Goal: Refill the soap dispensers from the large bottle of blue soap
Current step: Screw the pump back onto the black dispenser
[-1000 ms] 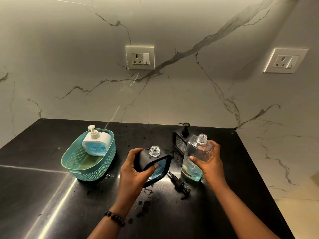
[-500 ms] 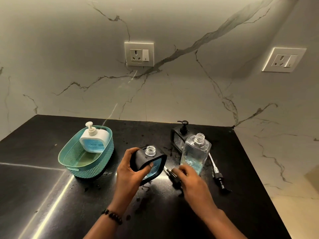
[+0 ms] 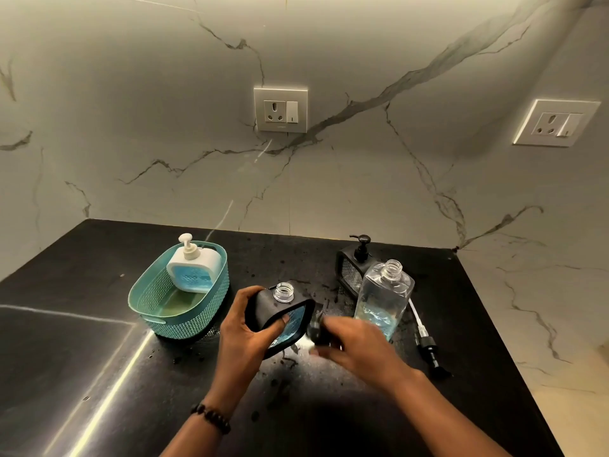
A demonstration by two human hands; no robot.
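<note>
My left hand (image 3: 244, 328) grips a black-framed soap dispenser (image 3: 284, 313), tilted, its clear neck open and blue soap showing in its window. My right hand (image 3: 356, 347), blurred by motion, holds the dispenser's black pump head (image 3: 317, 328) just right of it. The large clear bottle (image 3: 384, 296) stands uncapped behind my right hand, with a little blue soap at the bottom. Its own pump (image 3: 428, 349) with a white tube lies on the counter to its right. A second black dispenser (image 3: 354, 265) stands behind the bottle. A white dispenser (image 3: 194, 270) with blue soap leans in the teal basket (image 3: 164, 311).
The black counter (image 3: 99, 374) is spotted with drops around the dispensers. It ends at a marble wall behind and at an edge on the right. Two wall sockets (image 3: 280, 109) (image 3: 557, 123) sit above.
My right hand let go of the large bottle, reached down to the black pump head on the counter and picked it up. My left hand kept hold of the black dispenser.
</note>
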